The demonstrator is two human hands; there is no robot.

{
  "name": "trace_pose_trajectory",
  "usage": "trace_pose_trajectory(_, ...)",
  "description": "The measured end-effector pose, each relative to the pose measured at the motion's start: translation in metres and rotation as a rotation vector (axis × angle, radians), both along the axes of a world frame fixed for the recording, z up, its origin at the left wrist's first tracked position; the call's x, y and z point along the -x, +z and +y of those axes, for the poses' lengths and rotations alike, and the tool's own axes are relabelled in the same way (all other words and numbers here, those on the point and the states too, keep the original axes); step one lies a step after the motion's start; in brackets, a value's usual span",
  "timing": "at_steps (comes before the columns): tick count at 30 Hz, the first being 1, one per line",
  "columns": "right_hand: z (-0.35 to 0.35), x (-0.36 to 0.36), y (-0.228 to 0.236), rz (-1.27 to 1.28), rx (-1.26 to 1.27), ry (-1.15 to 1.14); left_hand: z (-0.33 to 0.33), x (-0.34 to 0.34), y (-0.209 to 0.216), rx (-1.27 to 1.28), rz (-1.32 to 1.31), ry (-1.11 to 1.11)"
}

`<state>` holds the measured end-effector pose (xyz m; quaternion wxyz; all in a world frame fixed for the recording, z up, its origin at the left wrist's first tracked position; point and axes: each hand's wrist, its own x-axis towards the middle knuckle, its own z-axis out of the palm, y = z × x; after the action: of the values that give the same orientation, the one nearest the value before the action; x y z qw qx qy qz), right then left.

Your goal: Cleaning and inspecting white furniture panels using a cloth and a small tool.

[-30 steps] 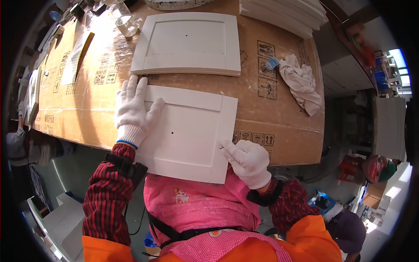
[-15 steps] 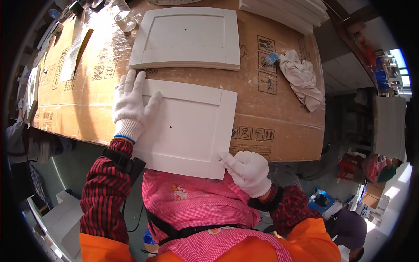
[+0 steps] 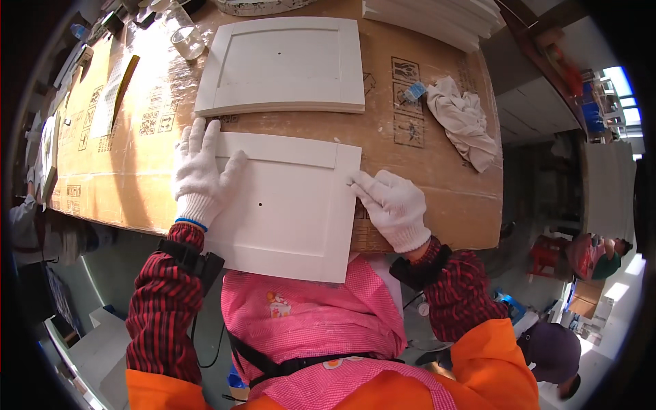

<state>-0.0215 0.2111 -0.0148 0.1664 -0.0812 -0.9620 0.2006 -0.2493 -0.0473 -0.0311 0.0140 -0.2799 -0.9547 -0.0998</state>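
Observation:
A white framed panel with a small dark hole near its middle lies in front of me, its near edge reaching over the table's front edge. My left hand, in a white knit glove, rests with fingers spread on the panel's left side. At the right edge, near the far right corner, my gloved right hand is closed, thumb and fingertips pressed together against the edge. Whatever they may pinch is hidden. Beyond lies a stack of similar white panels.
Brown printed cardboard covers the table. A crumpled cloth and a small blue object lie to the right. More white panels are stacked at the back right. A clear jar stands back left. Other people are at the sides.
My right hand has slid away from me along the panel's right edge, from the near corner toward the far one. My left hand has stayed on the panel's left side.

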Motion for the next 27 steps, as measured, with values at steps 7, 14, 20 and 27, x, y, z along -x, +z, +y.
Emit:
trace_pose_trajectory(7, 0.036, 0.045, -0.020, 0.155, 0.045, -0.126, 0.002, 0.001, 0.004, 0.024, -0.029, 0.002)
trace_pose_trajectory(14, 0.004, 0.003, -0.011, 0.066, 0.026, 0.172, 0.001, -0.001, 0.009, 0.025, -0.044, 0.003)
trace_pose_trajectory(20, 0.057, 0.059, -0.021, 0.151, -0.049, -0.044, 0.004, -0.003, 0.009, -0.005, 0.006, -0.006)
trace_pose_trajectory(27, 0.040, 0.046, -0.010, 0.173, -0.064, 0.083, 0.002, -0.001, 0.005, 0.006, -0.009, 0.002)
